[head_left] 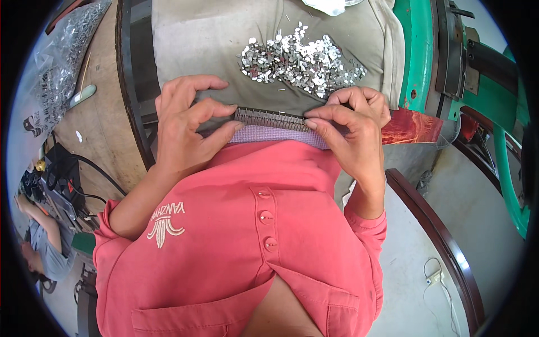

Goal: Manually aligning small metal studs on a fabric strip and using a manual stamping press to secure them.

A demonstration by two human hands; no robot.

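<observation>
A narrow dark comb-like metal strip (272, 119), with a close row of upright teeth or pins, lies crosswise just in front of my body. My left hand (188, 115) pinches its left end between thumb and index finger, the other fingers curled loosely above. At the right end, the thumb and index finger of my right hand (356, 123) grip it the same way. A purple checked cloth (269, 136) shows right below the strip. Beyond my hands, a loose pile of small shiny metal pieces (306, 62) is spread over a beige-grey cloth (191, 39).
Green machinery (415, 56) stands along the right, with a red patterned board (412, 126) beside my right wrist. On the wooden bench (104, 123) at left lie a clear bag of small metal pieces (62, 62) and black cables (90, 163). Another person (50, 241) is at the far left.
</observation>
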